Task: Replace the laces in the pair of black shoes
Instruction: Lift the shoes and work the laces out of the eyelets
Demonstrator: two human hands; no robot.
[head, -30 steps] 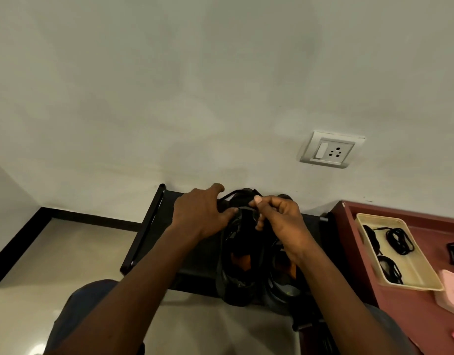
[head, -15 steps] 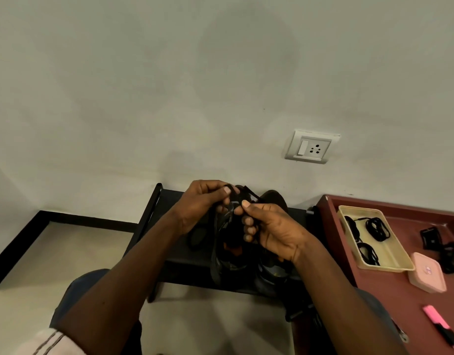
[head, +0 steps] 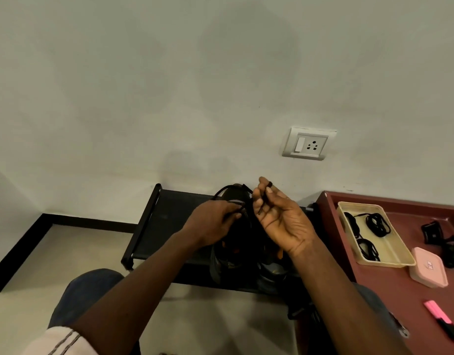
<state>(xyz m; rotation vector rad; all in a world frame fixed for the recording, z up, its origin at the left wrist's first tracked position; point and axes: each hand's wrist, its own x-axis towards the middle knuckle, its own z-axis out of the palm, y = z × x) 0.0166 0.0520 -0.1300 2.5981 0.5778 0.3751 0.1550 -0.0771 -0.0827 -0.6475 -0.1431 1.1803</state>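
Since half a second ago the right hand (head: 279, 219) has turned palm-up and risen, drawing the black lace (head: 222, 191) into an arc above the black shoes (head: 228, 254) on the low black rack (head: 159, 219). Its thumb and fingers pinch the lace. The left hand (head: 213, 224), knuckles up and fingers curled, grips the lace at the shoe.

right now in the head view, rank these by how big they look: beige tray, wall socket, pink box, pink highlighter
1. beige tray
2. wall socket and pink box: about alike, left unranked; the socket sits farther away
3. pink highlighter, a thin strip
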